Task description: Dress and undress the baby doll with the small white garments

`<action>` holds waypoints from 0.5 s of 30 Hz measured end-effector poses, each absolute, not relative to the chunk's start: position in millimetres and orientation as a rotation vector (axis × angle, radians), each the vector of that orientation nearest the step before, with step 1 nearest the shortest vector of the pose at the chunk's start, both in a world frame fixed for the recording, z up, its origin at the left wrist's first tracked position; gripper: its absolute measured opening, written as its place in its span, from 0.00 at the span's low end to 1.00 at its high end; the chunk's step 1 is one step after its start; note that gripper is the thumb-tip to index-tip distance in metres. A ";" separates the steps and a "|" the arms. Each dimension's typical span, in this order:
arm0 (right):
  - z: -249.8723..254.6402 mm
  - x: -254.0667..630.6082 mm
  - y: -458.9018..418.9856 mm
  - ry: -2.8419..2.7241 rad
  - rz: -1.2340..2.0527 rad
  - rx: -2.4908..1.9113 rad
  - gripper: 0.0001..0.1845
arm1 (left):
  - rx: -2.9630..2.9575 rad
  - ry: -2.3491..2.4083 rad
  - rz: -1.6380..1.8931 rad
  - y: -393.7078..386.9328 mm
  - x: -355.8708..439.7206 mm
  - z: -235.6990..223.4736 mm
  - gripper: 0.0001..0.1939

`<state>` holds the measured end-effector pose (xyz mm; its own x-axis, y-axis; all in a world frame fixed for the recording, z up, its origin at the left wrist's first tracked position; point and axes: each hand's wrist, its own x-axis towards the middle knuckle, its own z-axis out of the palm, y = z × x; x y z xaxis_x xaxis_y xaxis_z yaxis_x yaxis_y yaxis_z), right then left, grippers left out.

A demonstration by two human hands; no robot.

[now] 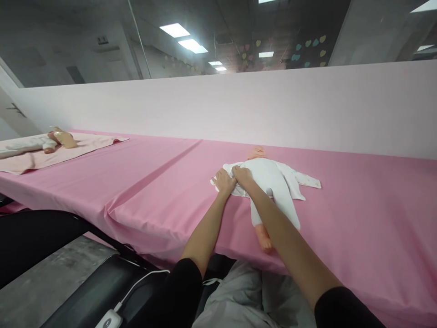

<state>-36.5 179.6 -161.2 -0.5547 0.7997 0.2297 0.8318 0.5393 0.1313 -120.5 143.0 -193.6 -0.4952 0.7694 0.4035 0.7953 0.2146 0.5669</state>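
Note:
A baby doll point(258, 152) lies on the pink sheet, head away from me, in a white garment point(269, 172). One bare foot point(264, 239) points toward me. Under and around its body spreads a white baby shirt point(294, 186), whose right sleeve lies stretched out flat. At the shirt's left side, my left hand point(224, 180) is closed on the sleeve, fingers curled over the cloth. Close beside it, nearer the doll's body, my right hand point(242, 176) is also closed on the shirt cloth. The doll's arm on that side is hidden by hands and cloth.
The pink sheet point(164, 182) covers a long table against a white wall point(211, 109) with glass above. On the far left, a second doll point(29, 146) and a bottle point(65, 138) rest on a light pink towel point(85, 146). Black chairs point(99, 287) stand at the lower left.

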 end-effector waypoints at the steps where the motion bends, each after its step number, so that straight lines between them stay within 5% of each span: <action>1: -161.7 -36.7 179.2 -2.623 -0.336 -1.404 0.16 | -1.505 -2.457 -1.164 144.8 -119.7 -194.9 0.20; 15: -162.4 -21.3 191.3 -2.258 0.014 -1.287 0.21 | -1.162 -2.325 -2.386 154.3 -135.9 -198.0 0.29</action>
<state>-21.3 191.3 -162.4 -0.4013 0.8015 0.4434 0.7961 0.5446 -0.2640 -135.9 154.3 -198.0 -0.7174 0.6727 0.1809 0.1634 -0.0899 0.9825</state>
